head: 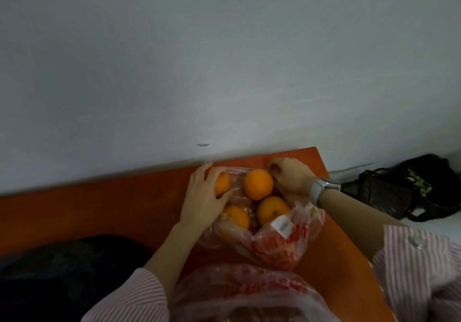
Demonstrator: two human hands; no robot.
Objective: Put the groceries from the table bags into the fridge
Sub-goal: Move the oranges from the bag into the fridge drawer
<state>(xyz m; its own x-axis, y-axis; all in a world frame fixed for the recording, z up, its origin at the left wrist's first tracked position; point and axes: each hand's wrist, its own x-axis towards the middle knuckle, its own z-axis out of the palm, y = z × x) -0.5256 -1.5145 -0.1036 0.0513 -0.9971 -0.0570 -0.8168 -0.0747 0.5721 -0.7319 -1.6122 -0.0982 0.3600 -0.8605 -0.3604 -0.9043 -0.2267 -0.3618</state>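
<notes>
- Orange tabletop (124, 204) runs along a pale wall, and both bags sit at its right end, directly in front of the person.
- Thin printed plastic makes up the far bag (282, 244), lying open with its mouth spread toward the wall; a second bag (244, 294) of the same kind lies nearer the body, its contents hidden.
- Both hands are at the far bag's mouth, one on each side, with the oranges between them.
- Left hand (204, 197) curls round the leftmost orange (222, 184) at the bag's left edge, fingers over its far side; it looks held rather than merely touched.
- Right hand (289, 177), with a watch on the wrist, pinches the bag's rim at the far right corner, apparently holding the mouth open.
- Three more oranges lie loose in the opening: a far one (258, 184) just beside the right hand, a near-right one (273, 209), and a near-left one (237, 216) under the left wrist.
- Being round, they have no long axis to line up with.
- Judged next: lifting the gripped orange out to the left; no fridge is in view.
</notes>
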